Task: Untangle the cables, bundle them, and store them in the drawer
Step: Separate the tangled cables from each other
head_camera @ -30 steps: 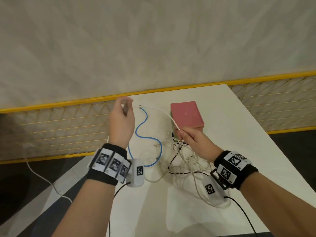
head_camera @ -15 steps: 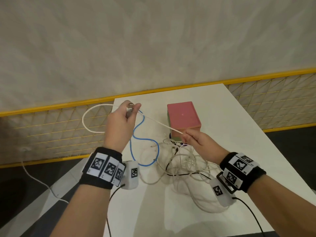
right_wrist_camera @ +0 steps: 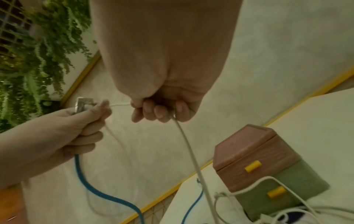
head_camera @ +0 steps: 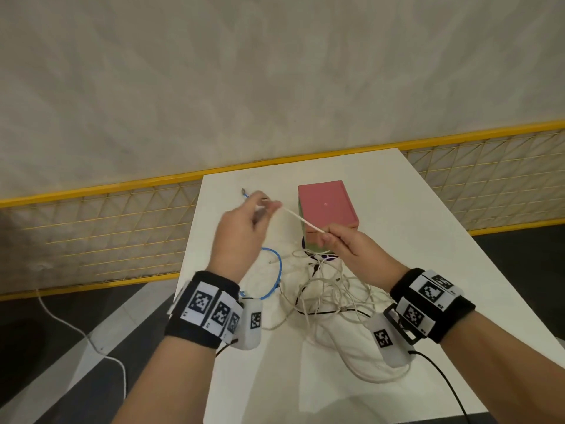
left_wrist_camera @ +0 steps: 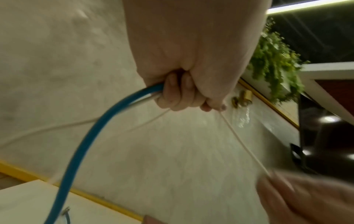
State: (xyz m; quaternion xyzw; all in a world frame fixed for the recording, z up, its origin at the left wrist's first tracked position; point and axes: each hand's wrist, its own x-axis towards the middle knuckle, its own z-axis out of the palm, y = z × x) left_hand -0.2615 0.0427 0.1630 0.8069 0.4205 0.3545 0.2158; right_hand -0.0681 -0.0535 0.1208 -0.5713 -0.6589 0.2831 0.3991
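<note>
White desk [head_camera: 397,209]: left hand [head_camera: 238,237] gripping white cable [head_camera: 301,220] and blue cable [head_camera: 276,264]; right hand [head_camera: 351,249] pinching white cable.

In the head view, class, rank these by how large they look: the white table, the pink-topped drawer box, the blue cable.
1. White table
2. Pink-topped drawer box
3. Blue cable, thin and partly hidden behind the left hand

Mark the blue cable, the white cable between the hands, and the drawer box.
blue cable [left_wrist_camera: 76,153]: left wrist view, mid-curve below the fist.
white cable [head_camera: 301,219]: head view, taut stretch between both hands.
drawer box [right_wrist_camera: 249,145]: right wrist view, pink top.
</note>
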